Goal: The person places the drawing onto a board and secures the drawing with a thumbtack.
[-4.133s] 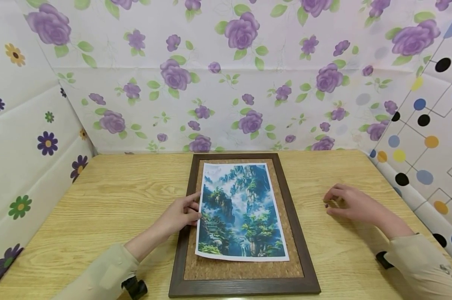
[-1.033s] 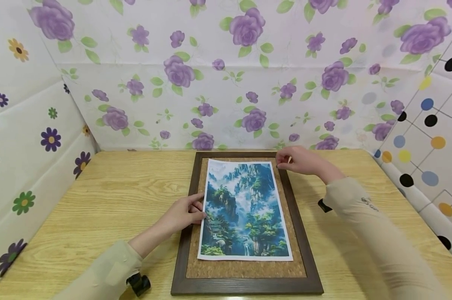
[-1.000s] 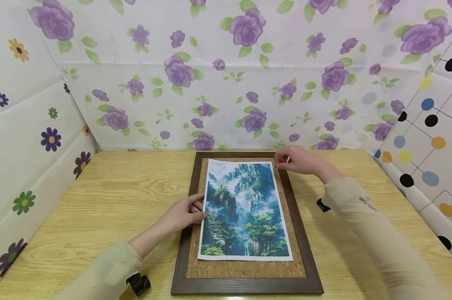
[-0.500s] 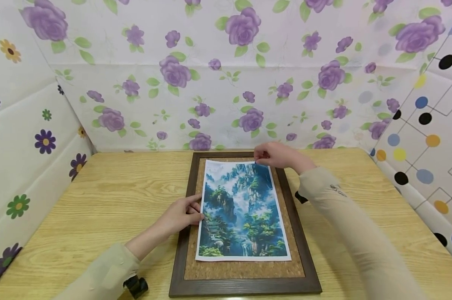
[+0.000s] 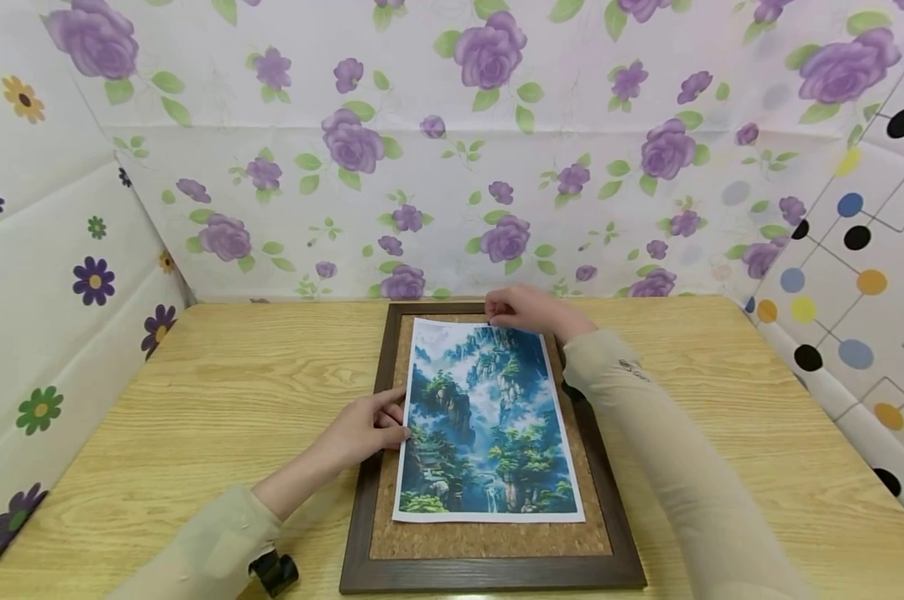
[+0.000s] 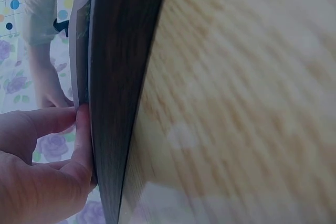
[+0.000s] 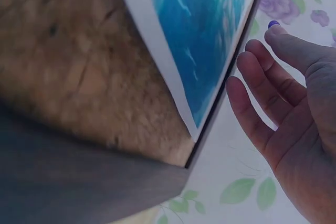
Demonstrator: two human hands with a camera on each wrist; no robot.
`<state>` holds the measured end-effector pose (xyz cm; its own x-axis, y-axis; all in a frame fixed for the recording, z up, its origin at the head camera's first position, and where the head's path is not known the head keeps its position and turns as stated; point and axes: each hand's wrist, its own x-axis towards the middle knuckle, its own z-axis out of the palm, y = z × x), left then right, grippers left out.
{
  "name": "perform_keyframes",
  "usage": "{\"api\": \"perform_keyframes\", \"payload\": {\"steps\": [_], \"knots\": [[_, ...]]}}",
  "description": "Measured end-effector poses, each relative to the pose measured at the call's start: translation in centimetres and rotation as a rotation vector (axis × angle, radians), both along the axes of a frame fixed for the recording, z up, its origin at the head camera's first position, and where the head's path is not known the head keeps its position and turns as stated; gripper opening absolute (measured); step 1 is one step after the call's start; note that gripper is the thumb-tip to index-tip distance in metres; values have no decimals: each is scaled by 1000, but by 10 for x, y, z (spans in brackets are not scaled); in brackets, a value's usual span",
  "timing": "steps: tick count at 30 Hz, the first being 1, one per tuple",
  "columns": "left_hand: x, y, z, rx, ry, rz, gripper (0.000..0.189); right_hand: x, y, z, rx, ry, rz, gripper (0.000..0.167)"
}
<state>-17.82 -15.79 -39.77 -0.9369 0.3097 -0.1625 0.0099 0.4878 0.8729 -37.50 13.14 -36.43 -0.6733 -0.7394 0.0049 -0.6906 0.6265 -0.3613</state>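
A white-bordered print (image 5: 485, 417) of misty blue-green mountains lies face up on a brown-framed cork board (image 5: 489, 542) flat before you, the paper's left edge pinched in your left hand (image 5: 362, 429). Your right hand (image 5: 530, 310) holds a small blue-purple pin (image 7: 273, 24) near its top edge.

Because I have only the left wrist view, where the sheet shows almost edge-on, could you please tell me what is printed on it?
Observer: The head view shows misty mountains and green trees on the sheet.
Operator: Thank you; does the right hand hold anything?
Observer: Yes, a small round blue thing, visible in the right wrist view.
Operator: Does the sheet lie centred on the cork?
Observer: No, the head view shows more cork at the near end than the far end.
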Motion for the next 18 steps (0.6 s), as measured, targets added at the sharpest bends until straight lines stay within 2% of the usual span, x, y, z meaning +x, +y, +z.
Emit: {"api": "perform_keyframes", "payload": {"steps": [10, 18], "knots": [[-1, 0, -1, -21, 22, 0, 67, -10, -6, -16, -44, -35, -20, 10], [-1, 0, -2, -39, 42, -8, 68, -14, -14, -21, -16, -26, -9, 11]]}}
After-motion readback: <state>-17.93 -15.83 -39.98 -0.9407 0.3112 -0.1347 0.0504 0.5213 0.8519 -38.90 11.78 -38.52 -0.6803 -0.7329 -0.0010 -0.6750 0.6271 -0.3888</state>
